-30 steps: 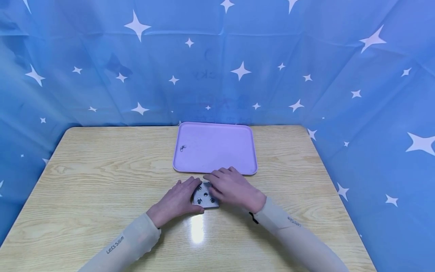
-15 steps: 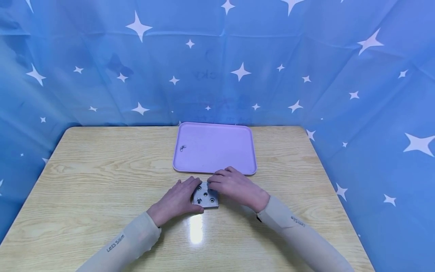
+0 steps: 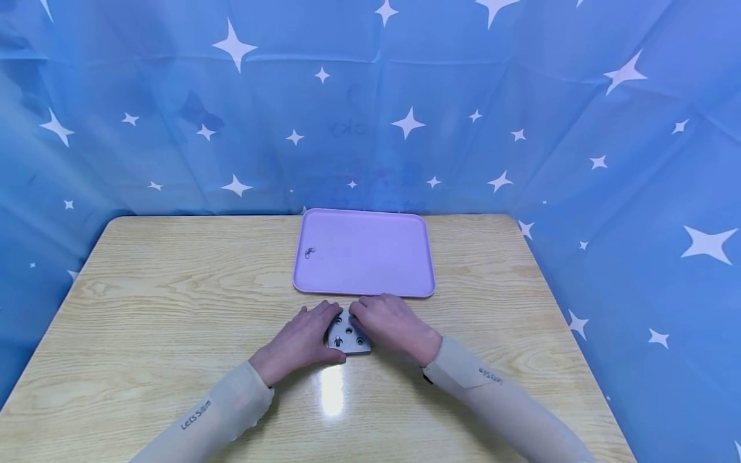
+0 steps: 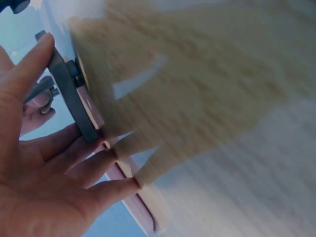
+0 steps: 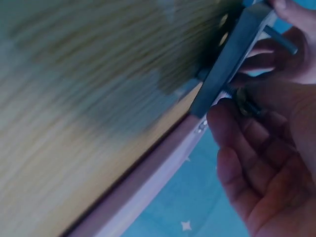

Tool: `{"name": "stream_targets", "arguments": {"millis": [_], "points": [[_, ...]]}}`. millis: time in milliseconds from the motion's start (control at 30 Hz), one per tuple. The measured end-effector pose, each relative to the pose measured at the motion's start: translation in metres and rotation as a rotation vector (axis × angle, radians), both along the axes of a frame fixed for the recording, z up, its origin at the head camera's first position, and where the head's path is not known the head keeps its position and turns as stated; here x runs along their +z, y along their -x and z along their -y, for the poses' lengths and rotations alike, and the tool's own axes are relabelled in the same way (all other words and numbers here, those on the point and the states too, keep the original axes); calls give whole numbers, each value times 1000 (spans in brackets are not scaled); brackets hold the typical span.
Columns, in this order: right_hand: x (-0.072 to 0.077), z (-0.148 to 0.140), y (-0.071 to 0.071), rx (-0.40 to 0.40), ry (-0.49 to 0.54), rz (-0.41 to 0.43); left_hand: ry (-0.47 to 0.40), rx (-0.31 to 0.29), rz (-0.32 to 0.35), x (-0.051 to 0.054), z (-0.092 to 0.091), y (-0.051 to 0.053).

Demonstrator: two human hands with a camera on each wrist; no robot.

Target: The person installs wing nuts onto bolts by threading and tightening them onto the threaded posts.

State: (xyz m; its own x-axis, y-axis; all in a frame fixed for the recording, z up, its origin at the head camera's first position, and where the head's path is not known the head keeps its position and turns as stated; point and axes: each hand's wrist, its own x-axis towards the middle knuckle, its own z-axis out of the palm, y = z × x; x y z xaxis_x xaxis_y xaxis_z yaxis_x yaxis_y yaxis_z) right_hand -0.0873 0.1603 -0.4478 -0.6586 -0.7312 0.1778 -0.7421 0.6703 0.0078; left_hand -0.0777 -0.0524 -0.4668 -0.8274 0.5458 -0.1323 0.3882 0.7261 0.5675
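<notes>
A square grey metal plate [image 3: 348, 341] with several holes lies level just above the table in front of the tray. My left hand [image 3: 303, 334] grips its left side, thumb at the near edge and fingers at the far edge. One bolt [image 5: 281, 39] sticks up through the plate near the left thumb. At the far right corner, my right hand [image 3: 396, 326] pinches what looks like a wing nut [image 4: 47, 94] on a second threaded bolt. Its fingers partly hide the nut in the right wrist view. A bolt head [image 4: 74, 69] shows under the plate.
A purple tray [image 3: 370, 257] stands at the back of the wooden table [image 3: 173, 308], just beyond the hands. A small metal piece [image 3: 309, 253] lies at its left side. A blue star-patterned curtain [image 3: 370, 128] hangs behind and beside the table.
My right hand lifted slightly away from the plate's far right corner, then came back with its fingers turned and curled more tightly. The left hand and plate have stayed in place.
</notes>
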Motion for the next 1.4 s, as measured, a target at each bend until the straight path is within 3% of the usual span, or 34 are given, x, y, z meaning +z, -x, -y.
{"name": "stream_targets", "arguments": {"millis": [133,233,333,500,633,800,1033,1200,1267,1400], "points": [[-6,4,-4,-92,108,34,-15,-4,-2,-1,0,-1],[-4,2,-6,-116,123,74,-15,-5,0,-1,0,-1],[6,-5,-4,-81,63,129,-9,-3,4,-1,1,-2],[22,-19,-1,67,-106,183,3,-2,4,0,1,-1],[25,-24,0,149,-159,146,9,0,11,0,2,-1],[21,-21,2,157,-154,78,6,-2,20,0,2,0],[12,-11,3,102,-159,-18,9,5,13,0,1,-1],[0,0,0,31,-68,-126,6,4,11,-1,0,0],[-4,5,-1,-17,-8,-128,3,4,12,0,0,0],[-7,10,-3,-124,88,-44,-6,1,6,0,0,0]]}}
